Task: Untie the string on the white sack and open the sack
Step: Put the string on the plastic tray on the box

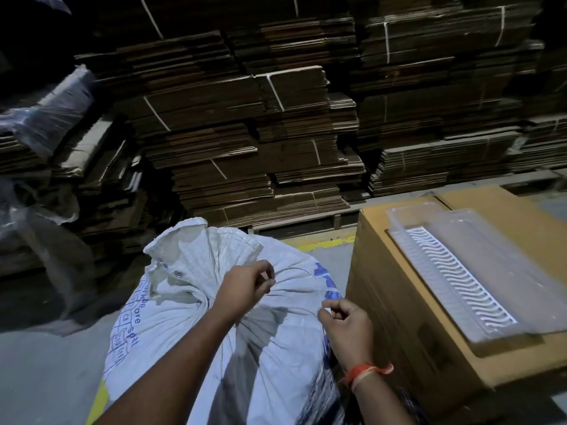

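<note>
Filling the lower middle of the view, the white woven sack [196, 326] with blue print is stood on the grey floor [36, 369], just beside a brown carton [399, 317] on which clear plastic trays [466, 271] are laid, and in front of stacked bundles of flattened cardboard [245, 118]. The sack's neck is gathered into tight pleats near the top, and the loose mouth flap [178, 243] is seen flopped away to the far left above the gather. The gathered neck is approached from both sides. The left hand [245, 289] is held directly over the centre of the pleats, thumb and forefinger pressed together on what is judged to be the string or knot; the string itself is too thin and pale to be made out there. The right hand [346, 323] is held lower and to the right, on the sack's shoulder, its fingertips pinched on a small whitish end [325, 311], probably the free tail of the string. An orange wrist thread [368, 371] is worn on that arm. The tie is thus judged to run from the knot under the left fingers down and rightward to the right fingers, so the left hand is the nearer to the knot. The sack is not yet opened, and a pull by the right hand away from the neck is what the loosening is judged to depend on
</note>
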The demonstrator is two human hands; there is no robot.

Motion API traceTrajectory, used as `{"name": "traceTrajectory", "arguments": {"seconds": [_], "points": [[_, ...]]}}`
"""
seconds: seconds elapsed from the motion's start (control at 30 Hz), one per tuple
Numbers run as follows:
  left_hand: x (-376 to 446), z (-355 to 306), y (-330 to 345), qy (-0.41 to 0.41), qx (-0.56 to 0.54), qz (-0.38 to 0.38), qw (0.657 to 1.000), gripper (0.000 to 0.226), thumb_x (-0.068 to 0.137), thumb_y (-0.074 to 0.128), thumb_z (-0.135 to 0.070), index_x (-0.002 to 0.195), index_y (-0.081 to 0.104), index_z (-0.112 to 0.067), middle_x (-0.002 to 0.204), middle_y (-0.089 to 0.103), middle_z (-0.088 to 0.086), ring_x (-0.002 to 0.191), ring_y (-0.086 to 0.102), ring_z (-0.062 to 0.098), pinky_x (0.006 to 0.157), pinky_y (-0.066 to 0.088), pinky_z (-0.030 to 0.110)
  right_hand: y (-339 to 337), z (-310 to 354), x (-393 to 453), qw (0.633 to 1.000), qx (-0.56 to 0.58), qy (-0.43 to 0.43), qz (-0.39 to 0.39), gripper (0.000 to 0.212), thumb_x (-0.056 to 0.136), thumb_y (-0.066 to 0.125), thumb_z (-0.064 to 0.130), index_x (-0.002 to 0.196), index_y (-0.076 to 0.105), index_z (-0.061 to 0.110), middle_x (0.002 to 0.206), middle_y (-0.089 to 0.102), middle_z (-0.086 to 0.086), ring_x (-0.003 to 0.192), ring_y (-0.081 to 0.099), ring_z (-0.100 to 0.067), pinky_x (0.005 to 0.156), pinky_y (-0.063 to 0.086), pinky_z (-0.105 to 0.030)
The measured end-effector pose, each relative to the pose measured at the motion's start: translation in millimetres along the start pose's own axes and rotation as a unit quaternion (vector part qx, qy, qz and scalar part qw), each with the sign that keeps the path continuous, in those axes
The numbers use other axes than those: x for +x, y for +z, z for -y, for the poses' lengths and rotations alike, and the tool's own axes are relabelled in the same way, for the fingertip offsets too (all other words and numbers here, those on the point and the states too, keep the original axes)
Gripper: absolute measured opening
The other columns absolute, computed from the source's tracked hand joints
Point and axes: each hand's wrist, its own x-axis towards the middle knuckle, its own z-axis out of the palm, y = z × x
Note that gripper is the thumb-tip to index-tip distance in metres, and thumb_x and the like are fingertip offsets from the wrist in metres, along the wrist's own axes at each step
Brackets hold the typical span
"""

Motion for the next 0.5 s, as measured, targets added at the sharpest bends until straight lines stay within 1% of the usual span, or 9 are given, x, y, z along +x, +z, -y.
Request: {"name": "traceTrajectory", "arguments": {"seconds": [0.03, 0.1, 0.13, 0.2, 0.27, 0.33, 0.4, 0.43, 0.5], "points": [[0, -5, -5, 0.002, -0.054, 0.023, 0.998, 0.003, 0.095, 0.075, -0.027, 0.092, 0.074, -0.029, 0.072, 0.079, -0.008, 0.065, 0.07, -0.001, 0.066, 0.054, 0.024, -1, 1, -2, 1.0, -0.005, -0.005, 0.001, 0.009, 0.085, 0.079, 0.004, 0.087, 0.081, 0.013, 0.065, 0.066, 0.005, 0.055, 0.061, 0.001, 0.053, 0.046, -0.005], [0, -11, -14, -0.009, -0.161, 0.056, 0.985, 0.008, 0.097, 0.074, -0.02, 0.098, 0.082, -0.02, 0.08, 0.082, 0.001, 0.068, 0.073, 0.002, 0.069, 0.058, 0.024, -4, 4, -6, 1.0, -0.016, -0.017, 0.005, 0.008, 0.084, 0.079, 0.007, 0.087, 0.081, 0.014, 0.064, 0.066, 0.006, 0.055, 0.06, 0.001, 0.054, 0.046, -0.006], [-2, -14, -17, -0.017, -0.206, 0.071, 0.976, 0.011, 0.097, 0.073, -0.015, 0.103, 0.083, -0.015, 0.086, 0.084, 0.005, 0.074, 0.076, 0.006, 0.073, 0.06, 0.024, -5, 6, -8, 1.0, -0.017, -0.021, 0.008, 0.007, 0.084, 0.08, 0.008, 0.086, 0.081, 0.014, 0.062, 0.066, 0.006, 0.054, 0.059, 0.001, 0.054, 0.046, -0.007], [-5, -20, -23, -0.015, -0.255, 0.094, 0.962, 0.019, 0.096, 0.075, -0.009, 0.113, 0.081, -0.013, 0.096, 0.085, 0.005, 0.09, 0.08, 0.012, 0.084, 0.063, 0.026, -11, 10, -12, 0.999, -0.016, -0.026, 0.013, 0.005, 0.084, 0.08, 0.009, 0.085, 0.081, 0.014, 0.061, 0.065, 0.006, 0.053, 0.058, 0.002, 0.054, 0.045, -0.009], [-7, -26, -26, 0.006, -0.249, 0.1, 0.963, 0.022, 0.092, 0.079, -0.01, 0.113, 0.081, -0.015, 0.098, 0.085, 0.0, 0.099, 0.08, 0.014, 0.092, 0.063, 0.028, -18, 15, -14, 0.999, -0.019, -0.03, 0.008, 0.005, 0.083, 0.081, 0.009, 0.081, 0.08, 0.013, 0.059, 0.065, 0.007, 0.051, 0.056, 0.001, 0.057, 0.046, -0.018], [-7, -34, -26, 0.028, -0.221, 0.086, 0.971, 0.019, 0.087, 0.085, -0.014, 0.106, 0.084, -0.018, 0.095, 0.085, -0.003, 0.096, 0.08, 0.011, 0.092, 0.063, 0.031, -30, 23, -17, 0.999, -0.033, -0.04, 0.005, 0.007, 0.082, 0.08, 0.008, 0.076, 0.079, 0.012, 0.052, 0.06, 0.008, 0.047, 0.052, 0.0, 0.055, 0.043, -0.018], [-5, -47, -25, 0.046, -0.194, 0.058, 0.978, 0.014, 0.083, 0.089, -0.018, 0.096, 0.085, -0.022, 0.09, 0.084, -0.007, 0.09, 0.08, 0.009, 0.087, 0.064, 0.032, -45, 37, -22, 0.997, -0.054, -0.051, -0.002, 0.009, 0.08, 0.08, 0.007, 0.074, 0.078, 0.013, 0.052, 0.059, 0.006, 0.046, 0.05, 0.0, 0.049, 0.04, -0.013], [-3, -57, -24, 0.054, -0.183, 0.04, 0.981, 0.011, 0.082, 0.089, -0.019, 0.09, 0.084, -0.023, 0.086, 0.084, -0.008, 0.085, 0.079, 0.007, 0.083, 0.063, 0.03, -54, 45, -24, 0.996, -0.066, -0.061, -0.007, 0.009, 0.08, 0.08, 0.009, 0.073, 0.078, 0.015, 0.055, 0.062, 0.004, 0.047, 0.05, 0.0, 0.049, 0.04, -0.012], [4, -83, -24, 0.073, -0.174, 0.002, 0.982, 0.008, 0.082, 0.089, -0.021, 0.083, 0.082, -0.024, 0.08, 0.081, -0.008, 0.075, 0.075, 0.004, 0.074, 0.056, 0.024, -75, 64, -26, 0.991, -0.109, -0.081, -0.014, 0.007, 0.079, 0.08, 0.019, 0.072, 0.077, 0.021, 0.059, 0.069, 0.003, 0.049, 0.053, -0.001, 0.053, 0.045, -0.017]]}}
